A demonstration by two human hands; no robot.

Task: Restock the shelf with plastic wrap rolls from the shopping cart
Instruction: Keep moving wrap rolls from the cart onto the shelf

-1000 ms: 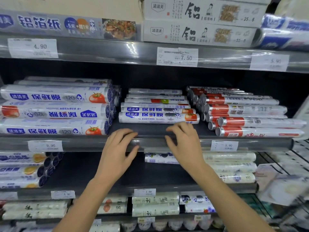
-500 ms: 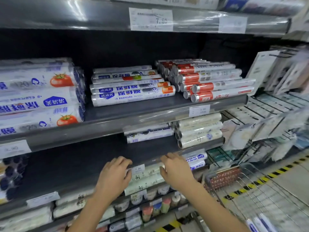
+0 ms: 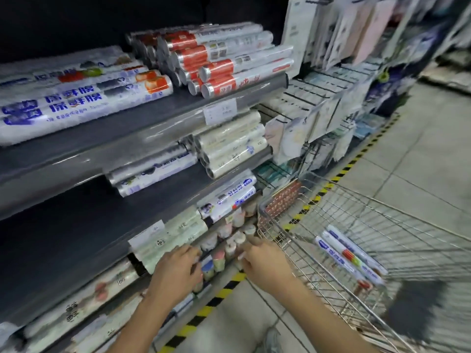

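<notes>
Several white plastic wrap rolls with blue print [image 3: 350,256] lie in the wire shopping cart [image 3: 382,215] at the lower right. More white-and-blue plastic wrap rolls [image 3: 84,98] sit on the grey shelf [image 3: 142,128] at the upper left. My left hand [image 3: 175,271] and my right hand [image 3: 265,261] hang empty in front of the low shelves, fingers loosely spread. The right hand is just left of the cart's rim. The picture is blurred by motion.
Red-and-silver rolls [image 3: 216,64] lie on the same shelf to the right. Pale rolls [image 3: 232,146] fill the shelf below. Hanging packets on wire racks [image 3: 328,80] stand past the shelf end. Yellow-black tape [image 3: 316,200] marks the tiled floor.
The view has swung down and to the right, bringing the cart into sight. Both hands have dropped from the middle shelf's edge to the low shelves and moved toward the cart.
</notes>
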